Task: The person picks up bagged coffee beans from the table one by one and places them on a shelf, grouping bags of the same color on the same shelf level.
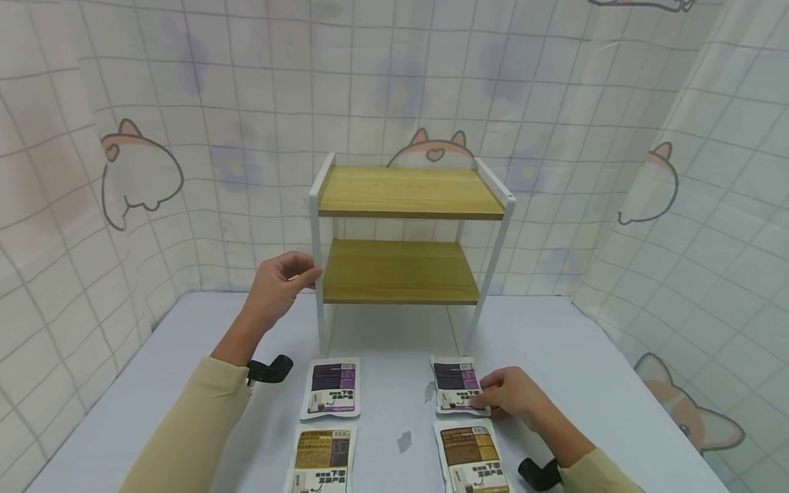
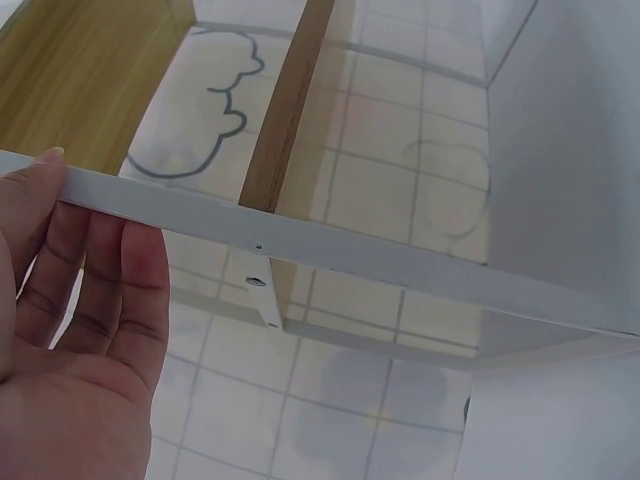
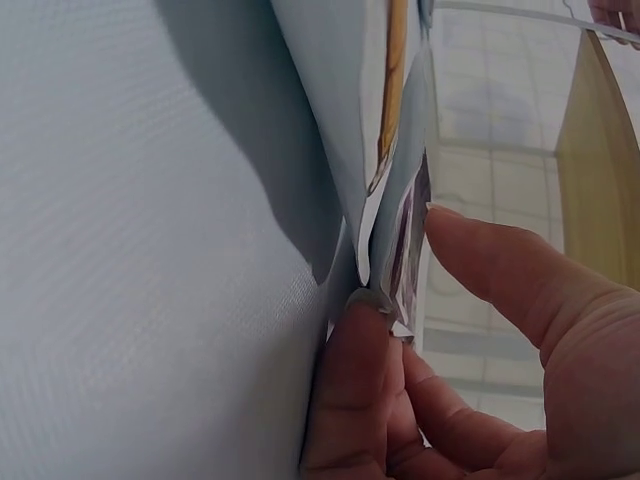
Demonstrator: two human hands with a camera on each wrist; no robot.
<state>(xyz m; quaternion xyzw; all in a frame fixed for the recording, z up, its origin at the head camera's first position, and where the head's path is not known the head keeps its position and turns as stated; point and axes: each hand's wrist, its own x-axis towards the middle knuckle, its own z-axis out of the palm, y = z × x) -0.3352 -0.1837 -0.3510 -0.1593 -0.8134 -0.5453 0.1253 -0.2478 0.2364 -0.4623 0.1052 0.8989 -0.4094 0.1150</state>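
A small two-tier shelf (image 1: pixel 401 274), with wooden boards and a white frame, stands on the table. My left hand (image 1: pixel 280 284) pinches its front left post (image 2: pixel 200 205) between thumb and fingers, at about the height of the lower board (image 1: pixel 394 270). On the right, my right hand (image 1: pixel 508 397) holds the right edge of a purple-and-white packet (image 1: pixel 453 376). In the right wrist view the thumb (image 3: pixel 490 250) lies on the packet's printed face and the fingertips are at its edge, close over the tabletop.
Another purple-and-white packet (image 1: pixel 333 397) lies left of centre. Two brown-and-white packets, one on the left (image 1: pixel 323 455) and one on the right (image 1: pixel 471 455), lie nearer me. A curtain (image 1: pixel 259 137) with a grid print surrounds the white table (image 1: pixel 203 329) at the back and sides.
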